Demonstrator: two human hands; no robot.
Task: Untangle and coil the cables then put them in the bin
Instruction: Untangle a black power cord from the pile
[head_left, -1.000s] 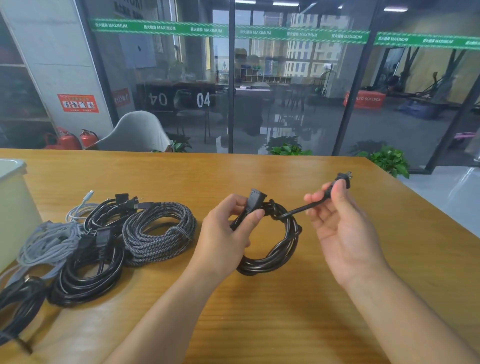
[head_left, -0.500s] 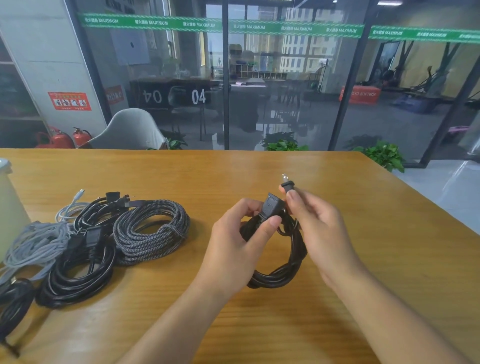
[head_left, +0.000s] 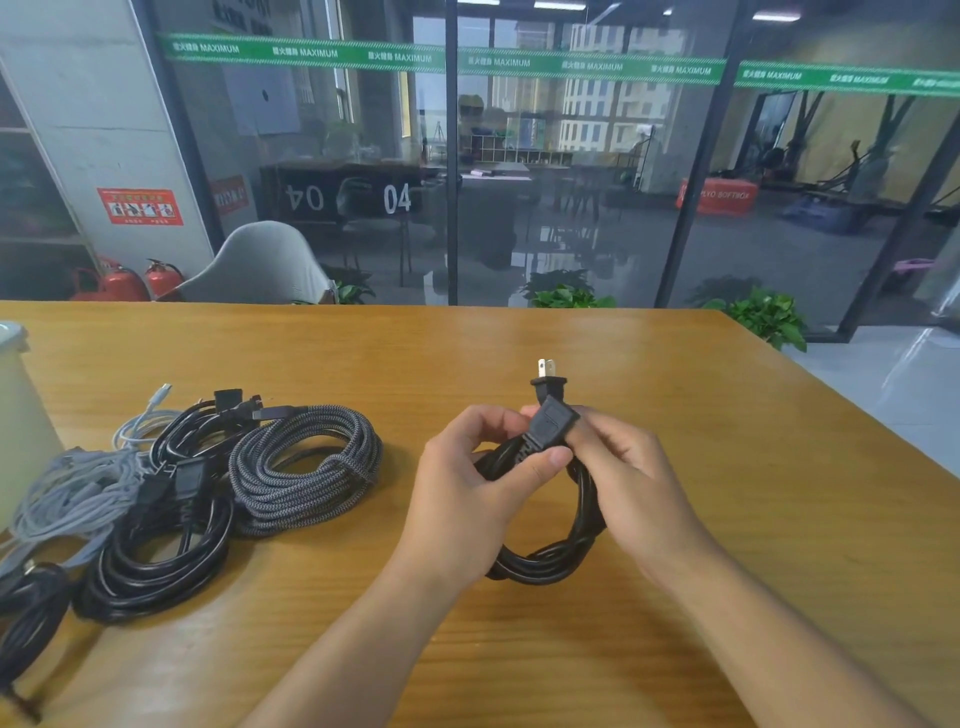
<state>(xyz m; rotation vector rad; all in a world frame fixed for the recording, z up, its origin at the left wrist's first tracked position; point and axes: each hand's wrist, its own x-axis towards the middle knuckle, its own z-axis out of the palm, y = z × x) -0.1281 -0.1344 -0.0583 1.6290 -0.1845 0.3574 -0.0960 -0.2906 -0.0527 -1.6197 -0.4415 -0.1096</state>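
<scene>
Right hand (head_left: 631, 486) moved in from right since a second ago; two-prong plug (head_left: 548, 382) now upright above coil, against socket connector (head_left: 550, 428). Left hand (head_left: 467, 499) pinches socket connector between thumb and fingers. Right hand fingers curl round plug end and coil top. Black power cable (head_left: 550, 564) coiled, lifted at top, lower loop near worktop (head_left: 727, 467). Left of coil on worktop: braided grey cable (head_left: 306, 467), black cable coil (head_left: 156, 566), light grey cable bundle (head_left: 72, 499). White bin (head_left: 21, 415) further left, at frame edge.
</scene>
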